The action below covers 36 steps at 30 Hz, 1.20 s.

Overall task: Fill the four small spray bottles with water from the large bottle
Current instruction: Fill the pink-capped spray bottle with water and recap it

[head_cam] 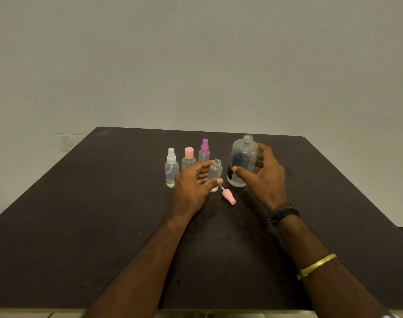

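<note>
Though detached, pink spray cap [228,195] nearest, 5 o'clock of uncapped small bottle [215,173], left hand [191,182] curled round it, right hand [267,177] clasping open large bottle [243,157] at 3 o'clock, white-capped bottle [172,167], pink-capped bottle [188,157], purple-capped bottle [204,149] crowded behind at 11 o'clock, dark table [104,203]

Dark brown counter [104,214], surface scuffed. Three bottles stand in a row at the far middle: white-capped spray bottle [171,168], pink-capped bottle [188,158], purple-capped spray bottle [204,149]. Just in front stands an uncapped small bottle [215,172]. To its right is the large bottle [243,157], upright with an open neck. A pink spray cap [228,195] lies on its side by the small bottle's base.
</note>
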Each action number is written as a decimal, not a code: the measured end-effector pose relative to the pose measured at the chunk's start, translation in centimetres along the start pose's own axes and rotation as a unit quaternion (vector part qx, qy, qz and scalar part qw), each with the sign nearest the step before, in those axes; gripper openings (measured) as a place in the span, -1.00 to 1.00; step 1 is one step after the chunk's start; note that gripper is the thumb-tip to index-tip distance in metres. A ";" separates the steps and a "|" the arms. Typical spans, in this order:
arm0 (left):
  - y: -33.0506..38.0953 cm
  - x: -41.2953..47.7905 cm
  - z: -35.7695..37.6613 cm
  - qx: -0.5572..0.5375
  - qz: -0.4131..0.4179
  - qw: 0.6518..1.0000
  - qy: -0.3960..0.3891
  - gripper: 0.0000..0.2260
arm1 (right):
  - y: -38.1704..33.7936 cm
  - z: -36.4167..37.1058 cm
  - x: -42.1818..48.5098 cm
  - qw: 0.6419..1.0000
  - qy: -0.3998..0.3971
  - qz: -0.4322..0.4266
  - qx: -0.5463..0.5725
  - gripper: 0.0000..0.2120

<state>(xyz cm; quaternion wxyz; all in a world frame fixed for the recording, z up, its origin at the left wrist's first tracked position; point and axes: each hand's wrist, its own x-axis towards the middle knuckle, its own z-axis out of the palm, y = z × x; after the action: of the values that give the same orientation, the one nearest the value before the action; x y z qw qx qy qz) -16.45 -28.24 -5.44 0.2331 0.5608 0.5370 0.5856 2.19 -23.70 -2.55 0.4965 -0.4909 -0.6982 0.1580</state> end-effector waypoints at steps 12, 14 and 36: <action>0.1 -0.1 -0.2 0.003 -0.007 1.000 0.000 -0.48 | 0.7 0.8 0.0 0.999 -0.003 0.038 -0.018 -0.25; 0.1 -0.1 -0.2 0.003 -0.006 1.000 -0.002 -0.48 | 0.8 1.0 -0.1 0.999 -0.014 0.043 -0.019 -0.24; -0.2 0.1 -0.4 -0.002 -0.005 1.000 0.007 -0.49 | -1.3 0.7 -2.0 0.939 -0.184 -0.061 -0.284 -0.72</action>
<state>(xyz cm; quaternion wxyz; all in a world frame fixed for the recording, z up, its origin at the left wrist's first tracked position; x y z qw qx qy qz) -16.88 -28.21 -5.47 0.2336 0.5536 0.5404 0.5890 0.98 -25.82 -3.07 0.2077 -0.5301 -0.8221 0.0102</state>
